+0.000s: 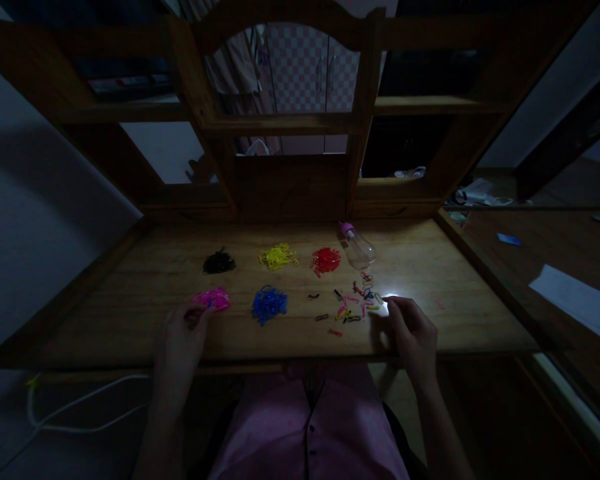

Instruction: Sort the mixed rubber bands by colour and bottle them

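My left hand (183, 333) reaches to the pink pile of paper clips (217, 298), its thumb and fingers pinched together. A small blue bit shows at those fingertips; whether they grip it is unclear. Beside that pile lies a blue pile of paper clips (269, 305). On the right, my right hand (413, 328) is closed in a pinch at the edge of the scattered mixed paper clips (350, 313). A pale paper clip (379, 298) sits at its fingertips. Black (219, 262), yellow (279, 257) and red (326, 261) piles form a row farther back.
A clear bulb-shaped bottle (361, 252) with a pink cap lies behind the scattered clips. The wooden desk (145, 287) has a raised shelf frame (290, 123) along its back. White cables (85, 400) hang below at left. A second surface with paper (575, 300) stands at right.
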